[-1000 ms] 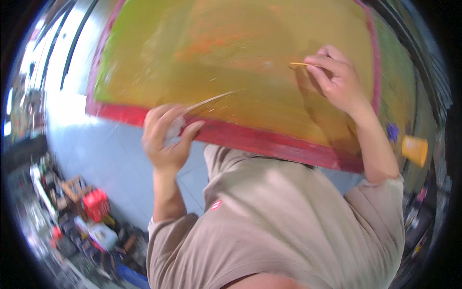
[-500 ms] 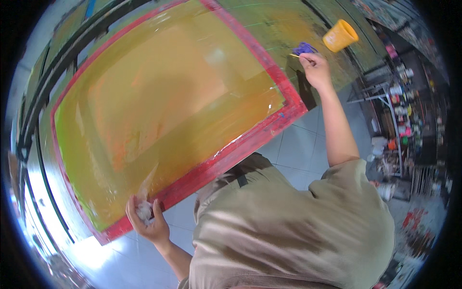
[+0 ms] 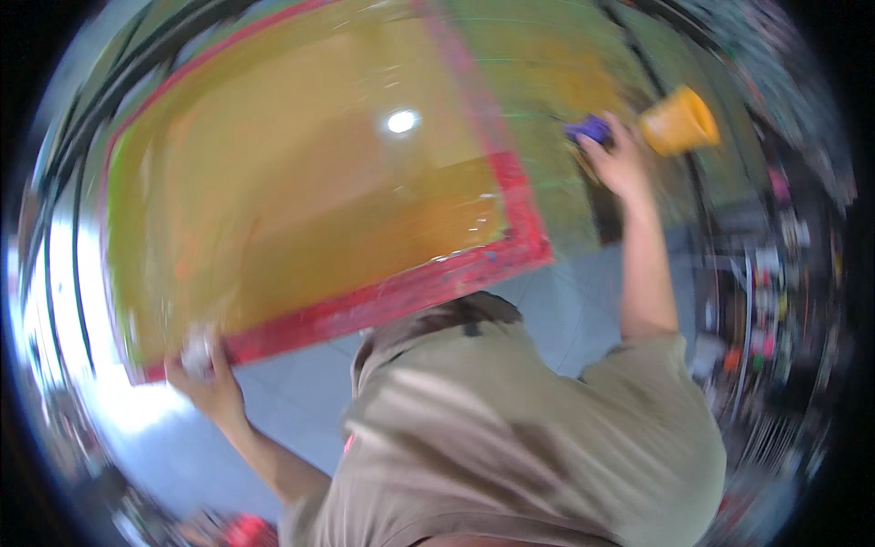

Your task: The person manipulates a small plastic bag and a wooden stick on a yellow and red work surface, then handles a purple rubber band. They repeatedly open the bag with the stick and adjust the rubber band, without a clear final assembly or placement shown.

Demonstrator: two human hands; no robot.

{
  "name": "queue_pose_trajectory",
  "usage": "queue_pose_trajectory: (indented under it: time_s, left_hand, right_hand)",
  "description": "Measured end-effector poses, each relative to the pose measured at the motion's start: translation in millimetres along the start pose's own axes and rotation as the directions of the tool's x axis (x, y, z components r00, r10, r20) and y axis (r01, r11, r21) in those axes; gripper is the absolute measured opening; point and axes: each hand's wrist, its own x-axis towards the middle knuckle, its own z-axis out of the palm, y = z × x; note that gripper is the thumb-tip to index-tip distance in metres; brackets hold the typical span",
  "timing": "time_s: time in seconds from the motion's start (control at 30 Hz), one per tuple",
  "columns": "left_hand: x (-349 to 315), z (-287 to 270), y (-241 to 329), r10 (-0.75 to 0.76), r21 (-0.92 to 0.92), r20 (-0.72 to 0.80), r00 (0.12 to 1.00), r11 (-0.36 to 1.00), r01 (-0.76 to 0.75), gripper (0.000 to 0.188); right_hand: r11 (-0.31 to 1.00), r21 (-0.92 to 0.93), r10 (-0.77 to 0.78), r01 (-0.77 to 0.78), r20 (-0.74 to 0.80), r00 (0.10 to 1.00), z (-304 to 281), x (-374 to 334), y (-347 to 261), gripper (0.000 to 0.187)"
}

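Note:
A large screen-printing frame [image 3: 365, 312] with red edges and yellowish mesh [image 3: 301, 182] lies before me. At its near left corner my left hand [image 3: 210, 378] holds a crumpled wad of whitish, see-through film [image 3: 196, 354], fingers curled round it. Beyond the frame's right side, my right hand [image 3: 622, 164] closes its thumb and fingers on a purple bundle [image 3: 588, 129], which looks like cloth or string; blur hides which. An orange-yellow plastic cup [image 3: 679, 123] stands tilted in the view just right of that hand. A thin yellow stick is too blurred to place surely.
Under the frame is a greenish, paint-stained table [image 3: 538, 73] with dark rails [image 3: 702, 196] along it. Pale floor tiles [image 3: 574, 301] show between the table and my body. Shelves with many small containers [image 3: 770, 301] stand at the right.
My right hand has gone from pinching a thin yellow stick beside the purple bundle to gripping the bundle. The view has turned and shifted; my left hand still holds the film.

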Motion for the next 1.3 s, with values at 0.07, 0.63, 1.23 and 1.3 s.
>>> queue_pose_trajectory:
  time_s: [0.07, 0.63, 1.23, 1.3]
  left_hand:
    - [2.3, -1.2, -4.9, 0.19, 0.149, -0.021, 0.982, 0.971, -0.185, 0.057]
    - [16.0, -49.2, 66.5, -0.159, -0.279, 0.043, 0.986, 0.946, 0.164, 0.017]
    - [40.1, -57.7, 33.0, 0.063, -0.416, 0.098, 0.993, 0.909, -0.016, 0.03]
    - [37.0, -60.5, 32.9, 0.079, -0.47, 0.104, 0.991, 0.882, -0.021, 0.031]
  right_hand:
    - [0.985, 0.105, -0.146, 0.137, 0.089, 0.985, 0.9, 6.5, 17.9, 0.056]
    - [0.532, 0.847, -0.327, -0.022, 0.229, 0.917, -3.7, 72.9, 46.9, 0.033]
    - [-0.231, 0.971, -0.921, 0.069, -0.241, 0.305, -112.1, 20.3, -261.0, 0.045]
    - [-0.269, 0.961, -0.94, 0.062, -0.276, 0.198, -112.5, -4.8, -312.7, 0.045]
